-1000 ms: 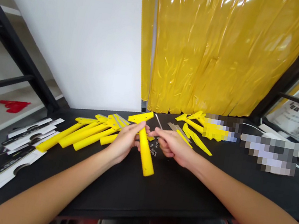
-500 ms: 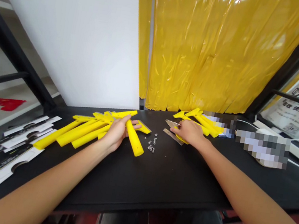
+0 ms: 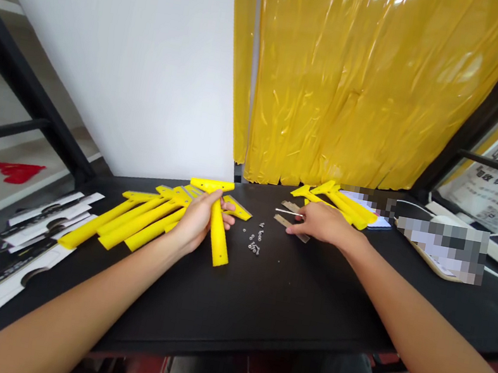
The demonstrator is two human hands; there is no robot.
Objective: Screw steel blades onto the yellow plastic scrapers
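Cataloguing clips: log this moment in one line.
left hand: holds yellow T-shaped handle | right hand: holds thin rod, near flat strips | between: small fasteners on black tabletop

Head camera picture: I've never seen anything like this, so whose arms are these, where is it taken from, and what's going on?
There is no machine here. These are a person's own bare hands, seen from a camera worn on that person's head, looking forward and down. The left hand holds a yellow tool shaped like a T. The right hand holds a slim metal rod, close to some flat strips. On the black table, between the hands, lie tiny metal bits, too small to name surely. More yellow tools lie on both sides, and white-and-black cards lie at the far left.
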